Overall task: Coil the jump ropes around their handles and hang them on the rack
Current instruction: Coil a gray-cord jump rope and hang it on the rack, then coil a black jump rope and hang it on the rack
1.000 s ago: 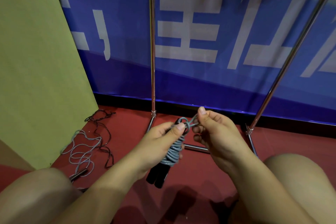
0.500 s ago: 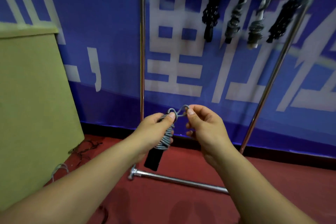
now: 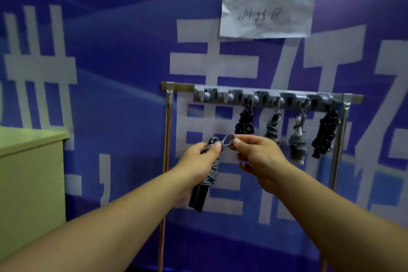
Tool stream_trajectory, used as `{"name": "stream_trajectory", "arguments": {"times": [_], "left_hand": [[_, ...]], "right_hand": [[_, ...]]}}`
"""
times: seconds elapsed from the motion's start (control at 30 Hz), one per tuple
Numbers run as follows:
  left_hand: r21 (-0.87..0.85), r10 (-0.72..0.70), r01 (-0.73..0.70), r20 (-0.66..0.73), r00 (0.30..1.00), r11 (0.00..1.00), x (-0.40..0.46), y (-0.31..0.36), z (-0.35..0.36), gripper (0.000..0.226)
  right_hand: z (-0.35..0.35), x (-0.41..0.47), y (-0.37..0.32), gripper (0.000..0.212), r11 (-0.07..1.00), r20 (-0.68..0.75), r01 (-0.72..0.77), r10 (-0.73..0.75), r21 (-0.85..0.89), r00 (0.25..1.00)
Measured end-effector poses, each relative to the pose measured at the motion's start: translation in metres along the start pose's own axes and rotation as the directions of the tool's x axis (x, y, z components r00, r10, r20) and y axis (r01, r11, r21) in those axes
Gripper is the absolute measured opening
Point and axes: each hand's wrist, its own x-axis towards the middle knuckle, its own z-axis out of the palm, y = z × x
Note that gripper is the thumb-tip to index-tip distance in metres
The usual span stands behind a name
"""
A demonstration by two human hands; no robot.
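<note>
The rack [image 3: 260, 95] keeps free hooks at 9 o'clock of four hung ropes. Below, left hand [image 3: 198, 165] grips the grey coiled jump rope [image 3: 212, 172]; right hand [image 3: 258, 157] pinches its loop at 3 o'clock

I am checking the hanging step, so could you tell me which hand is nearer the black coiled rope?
Right. The right hand is just below the black coiled rope; the left hand is farther left.

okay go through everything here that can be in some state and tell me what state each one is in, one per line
Grey jump rope: coiled around its black handles, not hung.
Loop: pinched open between both hands.
Left hand: grips the coil.
Right hand: pinches the loop.
Rack: four coiled ropes hanging, left hooks free.
Paper sign: crumpled, stuck on the wall.
</note>
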Motion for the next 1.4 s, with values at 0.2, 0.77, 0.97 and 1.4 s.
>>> {"name": "stream_trajectory", "arguments": {"times": [0.2, 0.77, 0.97, 1.4], "left_hand": [[0.068, 0.014, -0.016, 0.026, 1.0, 0.998, 0.047, 0.042, 0.001, 0.029], [0.115, 0.056, -0.041, -0.126, 0.99, 0.993, 0.122, 0.07, -0.004, 0.031], [0.098, -0.037, 0.051, -0.14, 0.99, 0.994, 0.125, 0.046, 0.001, 0.035], [0.136, -0.229, 0.246, -0.13, 0.965, 0.96, 0.005, -0.048, -0.031, 0.018]], "right_hand": [[-0.001, 0.046, -0.034, 0.008, 0.998, -0.062, 0.064, -0.065, -0.022, 0.996], [0.016, 0.126, -0.074, 0.031, 0.982, 0.014, 0.05, -0.049, -0.184, 0.999], [0.015, 0.121, -0.054, 0.038, 0.981, 0.124, 0.014, 0.01, -0.191, 0.992], [0.025, 0.032, 0.052, 0.018, 0.956, 0.094, -0.179, 0.205, -0.233, 0.974]]}}
